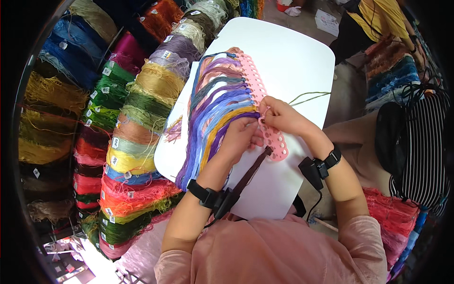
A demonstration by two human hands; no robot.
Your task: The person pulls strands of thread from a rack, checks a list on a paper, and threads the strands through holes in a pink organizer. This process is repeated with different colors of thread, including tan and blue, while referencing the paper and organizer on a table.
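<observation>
A pink thread organizer card (256, 85) with rows of round holes lies slanting on a white tabletop (288, 57). Hanks of embroidery thread (222, 102) in blue, purple, yellow and pink are knotted through its left-side holes and trail left. A dark maroon hank (252, 169) hangs from a hole near the card's lower end. My right hand (283, 116) pinches the card's edge around its middle; a green strand (309, 96) sticks out beyond it. Beside it, my left hand (240, 138) has curled fingers at the purple and yellow hanks; what they hold is hidden.
Racks of labelled thread skeins (142, 125) in many colours stand close at the left of the table. Another person (385, 21) in yellow is at the upper right beside more skeins (392, 75). A black-and-white striped cloth (425, 142) is at the right. Straps with small devices (314, 171) sit on both my wrists.
</observation>
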